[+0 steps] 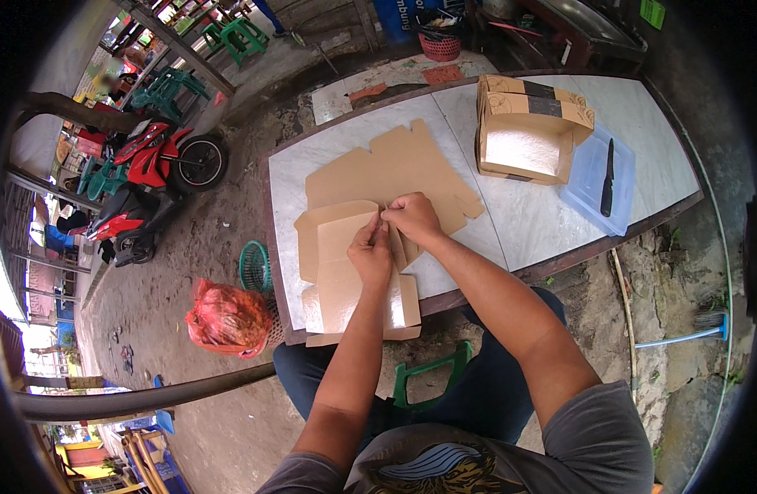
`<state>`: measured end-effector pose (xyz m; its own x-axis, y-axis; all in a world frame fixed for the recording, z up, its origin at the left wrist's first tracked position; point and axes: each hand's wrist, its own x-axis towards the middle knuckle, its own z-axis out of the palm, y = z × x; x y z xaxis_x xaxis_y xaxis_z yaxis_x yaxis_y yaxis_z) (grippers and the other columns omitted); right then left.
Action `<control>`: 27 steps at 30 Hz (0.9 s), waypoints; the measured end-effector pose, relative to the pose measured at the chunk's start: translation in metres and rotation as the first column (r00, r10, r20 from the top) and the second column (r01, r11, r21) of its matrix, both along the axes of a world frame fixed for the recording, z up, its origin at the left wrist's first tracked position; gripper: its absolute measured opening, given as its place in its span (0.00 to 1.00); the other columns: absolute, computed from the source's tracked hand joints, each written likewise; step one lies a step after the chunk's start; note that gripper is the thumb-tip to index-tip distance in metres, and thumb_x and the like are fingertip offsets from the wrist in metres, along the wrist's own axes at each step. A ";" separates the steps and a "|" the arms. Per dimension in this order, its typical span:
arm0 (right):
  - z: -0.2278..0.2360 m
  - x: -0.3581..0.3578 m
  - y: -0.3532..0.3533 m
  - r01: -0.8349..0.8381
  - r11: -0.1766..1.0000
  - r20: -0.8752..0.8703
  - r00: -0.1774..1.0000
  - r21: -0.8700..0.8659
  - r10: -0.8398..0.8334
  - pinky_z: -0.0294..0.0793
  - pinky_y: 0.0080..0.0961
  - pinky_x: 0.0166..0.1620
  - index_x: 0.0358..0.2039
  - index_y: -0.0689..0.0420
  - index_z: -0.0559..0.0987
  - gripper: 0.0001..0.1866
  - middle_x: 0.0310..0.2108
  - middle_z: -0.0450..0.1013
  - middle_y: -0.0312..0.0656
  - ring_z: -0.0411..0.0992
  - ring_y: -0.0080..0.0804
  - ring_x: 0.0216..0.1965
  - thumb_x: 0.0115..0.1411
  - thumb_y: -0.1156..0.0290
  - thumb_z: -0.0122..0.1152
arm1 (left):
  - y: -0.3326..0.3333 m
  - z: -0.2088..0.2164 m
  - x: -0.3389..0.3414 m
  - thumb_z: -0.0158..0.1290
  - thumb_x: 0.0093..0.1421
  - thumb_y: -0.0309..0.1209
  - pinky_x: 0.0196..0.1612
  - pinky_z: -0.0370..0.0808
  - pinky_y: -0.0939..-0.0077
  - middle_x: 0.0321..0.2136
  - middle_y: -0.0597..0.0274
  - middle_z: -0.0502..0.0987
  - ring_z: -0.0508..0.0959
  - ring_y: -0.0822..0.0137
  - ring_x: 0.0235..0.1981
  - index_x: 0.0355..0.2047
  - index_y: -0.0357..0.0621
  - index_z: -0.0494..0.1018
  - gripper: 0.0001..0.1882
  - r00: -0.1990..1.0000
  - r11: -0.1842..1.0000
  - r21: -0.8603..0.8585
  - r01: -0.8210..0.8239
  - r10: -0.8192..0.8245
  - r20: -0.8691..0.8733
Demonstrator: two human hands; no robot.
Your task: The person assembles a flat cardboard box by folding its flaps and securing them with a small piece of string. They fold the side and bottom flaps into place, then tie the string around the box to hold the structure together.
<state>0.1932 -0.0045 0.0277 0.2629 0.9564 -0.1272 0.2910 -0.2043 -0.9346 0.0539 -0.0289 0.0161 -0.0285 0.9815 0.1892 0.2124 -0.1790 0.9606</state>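
Folding at mid-frame, the left hand (370,251) and right hand (411,216) both pinch shut on a flap of the flat brown cardboard box blank (345,272) lying on the marble-topped table (510,222). Another blank (395,169) lies beneath. Toward upper right sit finished boxes (531,123) and a knife (608,177). A crooked crease might tear the flap.

- A flat brown cardboard box blank (345,263) lies on the pale tabletop (510,222) at its near edge — another unfolded brown cardboard sheet (395,169) lies just behind it.
- Right of these stands a stack of folded brown cardboard boxes (531,123).
- Further right, a black-handled knife (608,177) rests on a clear plastic lid (592,185).
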 end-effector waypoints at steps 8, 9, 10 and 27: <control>-0.018 0.003 0.005 -0.012 0.997 -0.161 0.987 0.079 0.025 0.70 0.26 0.28 0.25 0.64 0.84 0.11 0.20 0.77 0.35 0.70 0.19 0.23 0.55 0.68 0.71 | 0.002 0.002 0.002 0.61 0.66 0.25 0.52 0.78 0.73 0.45 0.48 0.85 0.84 0.66 0.46 0.53 0.31 0.81 0.16 0.999 1.000 0.010 -0.011 0.011 -0.041; -0.020 0.003 0.005 -0.011 0.997 -0.180 0.983 0.072 0.024 0.69 0.26 0.28 0.25 0.64 0.84 0.11 0.20 0.77 0.34 0.69 0.19 0.23 0.55 0.68 0.72 | 0.001 0.003 0.005 0.61 0.66 0.25 0.50 0.78 0.74 0.43 0.49 0.86 0.84 0.68 0.44 0.51 0.32 0.82 0.15 1.000 1.000 0.004 -0.024 0.024 -0.010; -0.022 0.004 0.006 -0.010 0.998 -0.199 0.980 0.066 0.023 0.68 0.25 0.28 0.26 0.64 0.84 0.10 0.21 0.76 0.33 0.68 0.18 0.23 0.55 0.69 0.72 | 0.000 0.004 0.006 0.61 0.65 0.25 0.48 0.79 0.75 0.42 0.49 0.87 0.84 0.69 0.42 0.50 0.34 0.83 0.14 0.999 0.999 -0.002 -0.036 0.037 0.022; -0.011 0.006 0.007 -0.015 0.997 -0.372 0.928 -0.080 -0.016 0.71 0.29 0.25 0.23 0.63 0.83 0.11 0.18 0.75 0.38 0.71 0.25 0.20 0.54 0.68 0.72 | -0.006 0.003 -0.002 0.62 0.64 0.27 0.51 0.78 0.74 0.45 0.47 0.85 0.83 0.68 0.46 0.54 0.28 0.79 0.20 0.992 0.996 -0.005 0.084 -0.083 0.092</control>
<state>0.1991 0.0024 0.0164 0.1824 0.9388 -0.2922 -0.0745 -0.2832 -0.9562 0.0520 -0.0349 0.0187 0.0368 0.9827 0.1813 0.1078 -0.1843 0.9769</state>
